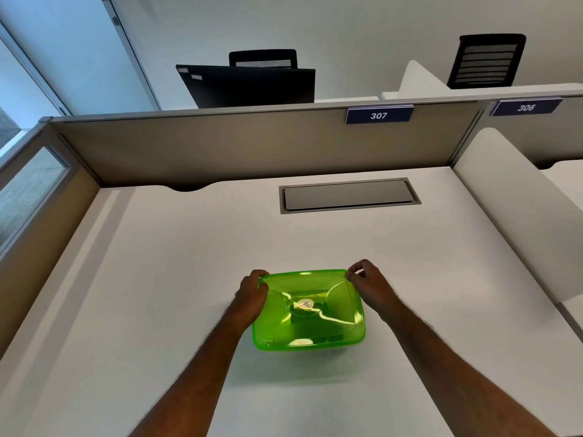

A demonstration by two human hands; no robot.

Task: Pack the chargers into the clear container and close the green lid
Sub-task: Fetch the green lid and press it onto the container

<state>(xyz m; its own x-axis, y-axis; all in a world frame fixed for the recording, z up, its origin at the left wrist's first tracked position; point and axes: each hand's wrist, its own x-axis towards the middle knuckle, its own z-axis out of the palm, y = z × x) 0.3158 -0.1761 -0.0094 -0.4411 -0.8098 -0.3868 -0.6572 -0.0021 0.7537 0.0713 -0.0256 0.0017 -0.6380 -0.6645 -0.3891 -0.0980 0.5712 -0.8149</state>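
White desk point(157, 279) fills most of the view, inside a cubicle. Landmark = green lid point(310, 309), which sits near the desk's front-centre. Beyond the lid, at the desk's back edge, a tan partition point(220, 143) w/ a grey top rail; a blue tag reading 307 point(378, 115) hangs on it, up & right of the lid, and a second tag, 306 point(526, 107), further right on the next panel. Left of the lid, a side panel w/ a glass window point(28, 190). Right of the lid, a white rounded divider point(511, 209). Over the partition: a black monitor back point(249, 86) and two black mesh chairs point(487, 59), pale wall behind.

Between lid & partition, a grey cable hatch point(348, 195) set flush in the desk, flap down.

Lid is translucent green, rounded-rect, lying on the clear container; container walls barely show beneath. Dark shapes show thru the green, chargers presumably, can't tell for sure. Round pale vent cap point(305, 305) at lid centre.

Both forearms reach in from the bottom edge, bare, converging on the lid. Left hand point(252, 293) at the lid's far-left corner, fingers curled over the rim, thumb on the lid top. Right hand point(367, 280) at the far-right corner, fingertips bent & pinching the rim edge, knuckles raised.
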